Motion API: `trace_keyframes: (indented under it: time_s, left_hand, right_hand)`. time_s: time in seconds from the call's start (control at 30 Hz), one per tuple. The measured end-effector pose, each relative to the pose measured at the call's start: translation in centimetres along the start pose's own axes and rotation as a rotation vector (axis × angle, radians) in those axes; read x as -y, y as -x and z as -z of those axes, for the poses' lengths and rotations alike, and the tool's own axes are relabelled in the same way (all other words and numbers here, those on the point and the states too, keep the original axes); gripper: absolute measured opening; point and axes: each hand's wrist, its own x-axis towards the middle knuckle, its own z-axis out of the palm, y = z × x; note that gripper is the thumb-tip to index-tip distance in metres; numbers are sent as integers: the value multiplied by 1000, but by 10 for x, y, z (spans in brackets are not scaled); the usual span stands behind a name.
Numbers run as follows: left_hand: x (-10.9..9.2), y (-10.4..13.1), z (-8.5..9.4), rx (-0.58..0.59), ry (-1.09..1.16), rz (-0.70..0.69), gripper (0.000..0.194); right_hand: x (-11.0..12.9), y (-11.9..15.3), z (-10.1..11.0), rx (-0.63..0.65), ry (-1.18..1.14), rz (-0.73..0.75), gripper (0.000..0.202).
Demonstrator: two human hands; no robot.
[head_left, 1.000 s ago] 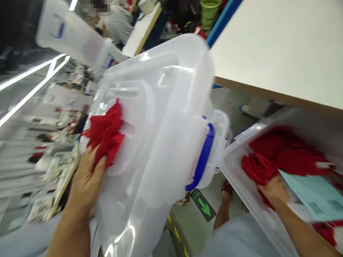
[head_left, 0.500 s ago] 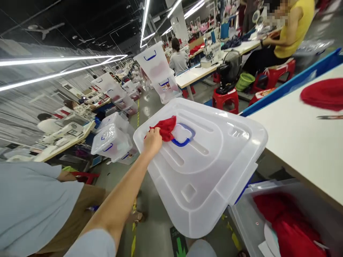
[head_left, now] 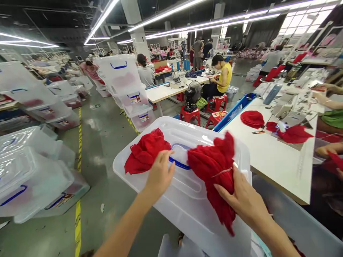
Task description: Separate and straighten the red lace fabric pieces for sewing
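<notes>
A white plastic lid (head_left: 177, 200) with a blue handle in its middle lies in front of me. On its left part rests a crumpled red cloth (head_left: 146, 151). My left hand (head_left: 160, 175) is over the lid just right of that cloth, fingers apart and holding nothing. A second bunched red cloth (head_left: 213, 167) hangs over the lid's right part, gripped at its right side by my right hand (head_left: 242, 192), thumb in front. A thin pale strip crosses this cloth.
Right of the lid is a white table (head_left: 278, 160) with red pieces and a sewing machine (head_left: 292, 110); a person's hands work beyond. Stacked clear boxes (head_left: 131, 92) stand ahead, more boxes (head_left: 34, 175) at left. A fan (head_left: 193, 94) sits on a red stool.
The view has turned right. My right hand has come into view with a red cloth. My left hand has let go of the other red cloth, which now lies spread wider on the lid.
</notes>
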Motion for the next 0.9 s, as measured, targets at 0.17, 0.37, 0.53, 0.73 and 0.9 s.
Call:
trace_keyframes:
  time_s: [0.17,0.37,0.53,0.73,0.9]
  left_hand:
    - [-34,20,-1,-53,166,-230,35]
    - [-83,-38,-16,142,391,-432,35]
    - [-85,-73,-65,509,604,-318,46]
    - [-72,-63,-82,418,437,-337,34]
    - [-69,-57,-74,419,458,-287,30]
  right_hand:
    - [57,28,-21,-120,528,414,71]
    - [81,13,-2,126,674,960,31]
    - [83,-1,-9,234,955,885,21]
    - [77,18,-10,344,858,899,33]
    - [54,61,12,476,669,1088,28]
